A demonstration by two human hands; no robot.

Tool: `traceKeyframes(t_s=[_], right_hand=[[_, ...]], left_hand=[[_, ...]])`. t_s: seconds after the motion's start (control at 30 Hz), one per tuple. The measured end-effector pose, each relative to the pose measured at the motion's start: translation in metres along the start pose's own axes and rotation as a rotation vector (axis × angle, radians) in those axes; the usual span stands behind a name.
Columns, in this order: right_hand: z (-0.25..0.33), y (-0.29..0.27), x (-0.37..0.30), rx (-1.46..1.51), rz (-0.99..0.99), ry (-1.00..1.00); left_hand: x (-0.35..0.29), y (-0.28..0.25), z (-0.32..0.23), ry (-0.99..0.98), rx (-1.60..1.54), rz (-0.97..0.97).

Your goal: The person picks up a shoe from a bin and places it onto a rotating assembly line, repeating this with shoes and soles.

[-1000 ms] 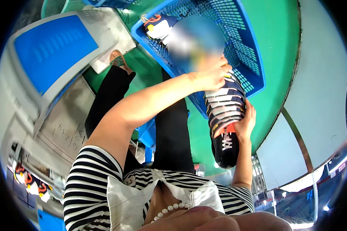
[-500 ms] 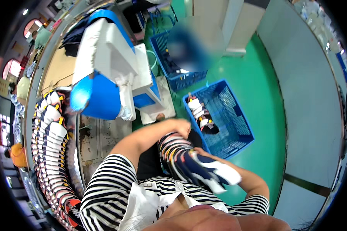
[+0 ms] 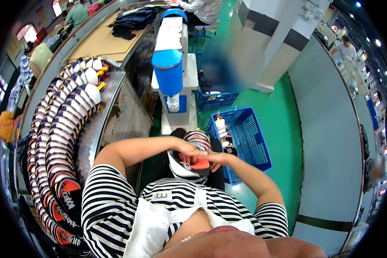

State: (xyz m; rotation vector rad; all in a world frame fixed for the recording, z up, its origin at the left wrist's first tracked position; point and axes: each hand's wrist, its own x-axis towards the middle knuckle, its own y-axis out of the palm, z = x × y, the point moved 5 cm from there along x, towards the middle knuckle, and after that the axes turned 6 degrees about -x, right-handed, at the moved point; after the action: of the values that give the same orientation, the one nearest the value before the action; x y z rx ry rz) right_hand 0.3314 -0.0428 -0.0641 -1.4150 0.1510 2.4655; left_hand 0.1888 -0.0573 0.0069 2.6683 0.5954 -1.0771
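Observation:
A bundle of nested shoe uppers (image 3: 198, 138), striped white, navy and red, rests in my lap between my knees. Its near end is a white and dark upper with a red-orange lining (image 3: 199, 164). My left hand (image 3: 185, 148) reaches over the bundle from the left, fingers closed at the lined opening. From the other side my right hand (image 3: 218, 159) grips the bundle's right edge, some fingers curled down along it. The two hands meet over the opening, and part of the fingers is hidden.
Long curved rows of nested uppers (image 3: 64, 137) lie on the metal-edged bench at left. Ahead stands a blue and white machine (image 3: 167, 71). A blue crate (image 3: 262, 150) with some uppers sits on the green floor, another crate (image 3: 217, 101) behind it. A grey partition (image 3: 327, 142) runs along the right.
The bundle has swung from a slant across my right forearm to standing in my lap, lined opening facing me. Both hands have moved together over its near end. The whole view has shifted.

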Motion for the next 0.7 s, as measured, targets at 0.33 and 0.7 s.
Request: traceKeyframes(t_s=[0.33,0.7], right_hand=[[-0.007,0.017,0.058,-0.287,-0.883,-0.331],[0.005,0.004,0.011,-0.412,-0.707,-0.016]], left_hand=[[0.018,0.000,0.091,-0.066,0.185,-0.066],[-0.038,0.021,0.068,0.116,-0.805,-0.355]])
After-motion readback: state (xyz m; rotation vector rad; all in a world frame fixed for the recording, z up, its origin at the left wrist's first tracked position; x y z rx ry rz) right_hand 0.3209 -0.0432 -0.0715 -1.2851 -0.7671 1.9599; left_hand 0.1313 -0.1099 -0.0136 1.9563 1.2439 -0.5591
